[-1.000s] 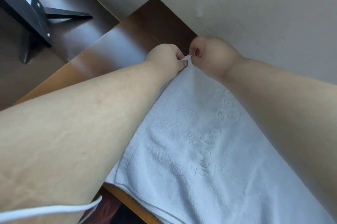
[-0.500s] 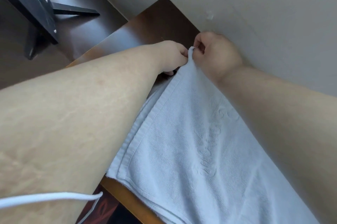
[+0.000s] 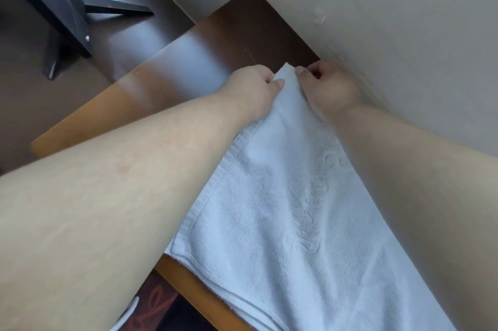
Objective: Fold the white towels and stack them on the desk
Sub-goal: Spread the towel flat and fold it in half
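Hands met just right of the frame's centre, at the far corner of a white towel point(image 3: 291, 196). The left hand point(image 3: 253, 88) came in from the lower left on a long bare forearm, its fingers curled, thumb and fingertips pinching the towel's corner from the left side. The right hand point(image 3: 327, 88) reached in from the right edge, knuckles up and fingers bent under, pinching the same corner from the other side, so that a small white tip of cloth stood up between the two hands. From that pinched corner the towel widened toward the lower right of the frame, lying on the counter point(image 3: 204, 42) with a hemmed border along its left edge and a raised woven pattern running down its middle; more than one layer showed at its near edge, where it lay along the counter's light wooden rim. The counter was dark brown and glossy, with a pale reflection across it at upper centre, and its far corner touched a beige wall point(image 3: 390, 21) that filled the upper right. In the upper left stood the black leg and foot of a stand point(image 3: 67, 15) on a darker surface. A thin white cord point(image 3: 129, 309) curved at the bottom left, beside a dark patterned floor covering point(image 3: 159, 301).
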A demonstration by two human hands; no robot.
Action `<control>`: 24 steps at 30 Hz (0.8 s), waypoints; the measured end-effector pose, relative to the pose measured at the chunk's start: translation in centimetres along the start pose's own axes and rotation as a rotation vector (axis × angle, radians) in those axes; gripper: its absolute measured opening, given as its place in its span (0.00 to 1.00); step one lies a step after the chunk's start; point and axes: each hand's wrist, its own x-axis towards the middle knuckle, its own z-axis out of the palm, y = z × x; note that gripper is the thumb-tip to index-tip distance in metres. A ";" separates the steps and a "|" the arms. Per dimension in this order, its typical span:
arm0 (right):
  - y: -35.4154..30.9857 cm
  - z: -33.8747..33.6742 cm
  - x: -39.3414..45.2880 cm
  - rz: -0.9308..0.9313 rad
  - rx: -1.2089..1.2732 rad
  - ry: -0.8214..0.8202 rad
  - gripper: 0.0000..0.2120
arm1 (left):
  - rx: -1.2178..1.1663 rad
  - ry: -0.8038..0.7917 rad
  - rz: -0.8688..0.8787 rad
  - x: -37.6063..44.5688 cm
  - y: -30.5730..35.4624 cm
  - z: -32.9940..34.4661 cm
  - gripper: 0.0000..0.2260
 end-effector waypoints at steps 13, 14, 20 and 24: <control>-0.8 -0.3 -0.8 -0.035 0.019 -0.056 0.17 | 0.234 0.105 -0.064 -8.2 -4.1 0.1 0.19; -0.9 -0.6 -0.7 -0.031 0.038 -0.113 0.18 | 0.239 0.110 -0.065 -8.5 -4.3 0.1 0.19; -0.8 -0.1 -0.6 -0.069 0.111 -0.123 0.12 | 0.246 0.133 -0.070 -9.1 -5.1 0.3 0.14; -0.4 0.8 -1.1 -0.061 0.145 -0.034 0.16 | 0.192 0.231 0.020 -9.9 -4.9 0.5 0.09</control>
